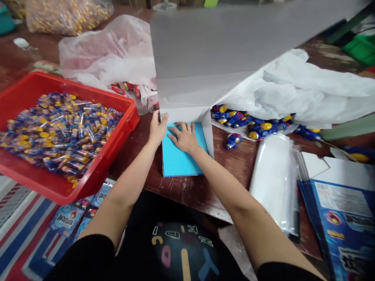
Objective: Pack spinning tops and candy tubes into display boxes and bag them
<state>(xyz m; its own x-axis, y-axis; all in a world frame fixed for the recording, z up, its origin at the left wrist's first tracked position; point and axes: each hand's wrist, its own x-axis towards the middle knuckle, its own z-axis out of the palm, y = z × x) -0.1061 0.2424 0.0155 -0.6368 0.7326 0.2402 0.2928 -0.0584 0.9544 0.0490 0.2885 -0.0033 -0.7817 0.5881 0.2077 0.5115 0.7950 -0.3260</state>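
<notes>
A cardboard box [208, 134] with pale inner walls stands on the table in front of me. Its large flap [205, 58] rises behind it, blurred along the top. A bright blue panel [181, 162] lies flat at the bottom of the box. My left hand [158, 127] pinches the box's left wall, the thumb on the inner side and the fingers partly hidden outside. Spread fingers of my right hand [184, 136] rest flat on the blue panel, holding nothing. One blue toy figure [233, 141] lies on the table just right of the box.
A red tray [108, 164] full of small blue and yellow tubes stands left. More blue toys [240, 119] spill from a white bag [281, 93] at right. Clear plastic sleeves [274, 179] and printed flat boxes [340, 218] lie nearer. Red toys [125, 88] sit behind left.
</notes>
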